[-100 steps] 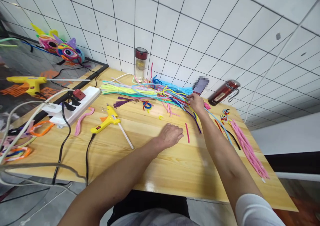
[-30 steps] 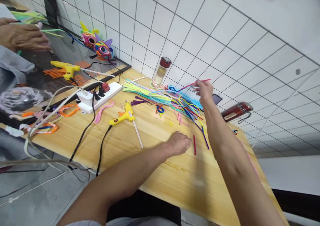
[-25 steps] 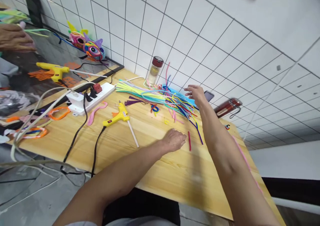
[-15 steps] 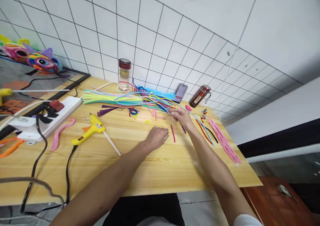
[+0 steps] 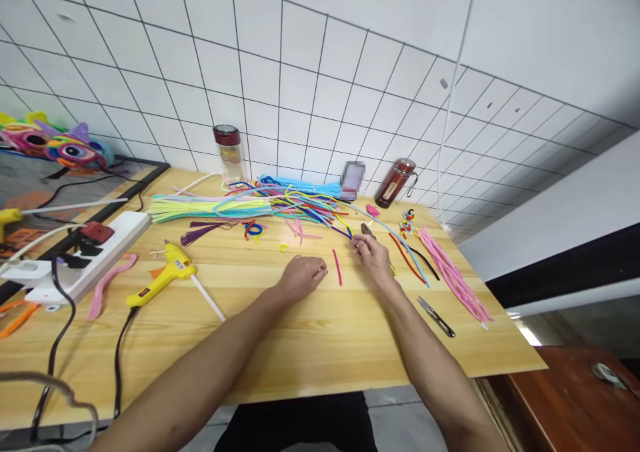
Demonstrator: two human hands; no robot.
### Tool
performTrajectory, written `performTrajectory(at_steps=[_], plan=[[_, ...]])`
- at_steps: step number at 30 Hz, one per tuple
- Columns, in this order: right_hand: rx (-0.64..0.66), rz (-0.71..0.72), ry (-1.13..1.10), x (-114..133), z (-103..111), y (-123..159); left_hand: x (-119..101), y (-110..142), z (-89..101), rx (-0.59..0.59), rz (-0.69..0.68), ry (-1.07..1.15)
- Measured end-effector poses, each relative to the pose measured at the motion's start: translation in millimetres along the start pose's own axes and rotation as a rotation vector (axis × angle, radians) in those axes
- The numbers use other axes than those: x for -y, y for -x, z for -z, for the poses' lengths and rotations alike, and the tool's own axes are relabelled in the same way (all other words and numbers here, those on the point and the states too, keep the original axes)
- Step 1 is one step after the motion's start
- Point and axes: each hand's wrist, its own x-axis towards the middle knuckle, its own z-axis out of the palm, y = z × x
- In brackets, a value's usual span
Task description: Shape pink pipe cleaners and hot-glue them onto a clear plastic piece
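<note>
My right hand (image 5: 374, 260) is closed in a pinch at the right end of the pipe cleaner pile (image 5: 300, 205). A dark blue pipe cleaner (image 5: 342, 233) runs from the pile to its fingertips, and a yellow strand lies beside it. Partly under this hand is a tool with a dark metal head (image 5: 367, 229); most of it is hidden. My left hand (image 5: 301, 279) rests on the table with curled fingers; what they may hold cannot be seen. Between the hands lies a short magenta pipe cleaner piece (image 5: 337, 267).
A yellow glue gun (image 5: 167, 275) and a white power strip (image 5: 100, 255) with cords are at left. Thread snips (image 5: 437, 317) and a pink pipe cleaner bundle (image 5: 455, 275) lie at right. A glass bottle (image 5: 231, 155), a phone (image 5: 353, 180) and a red flask (image 5: 395, 184) stand behind.
My right hand has come back from the pile toward me. The dark-headed tool and the thread snips now show. The left hand stays curled on the table; the view has shifted slightly.
</note>
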Motion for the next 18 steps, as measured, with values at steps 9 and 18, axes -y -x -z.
performTrajectory(at_steps=[9,18], plan=[[-0.244,-0.144,-0.204,-6,44,-52,0,4,3.1,0.011,-0.007,0.016],[-0.559,-0.139,0.271,-34,121,-210,-1,2,2.0,0.048,0.029,0.037]])
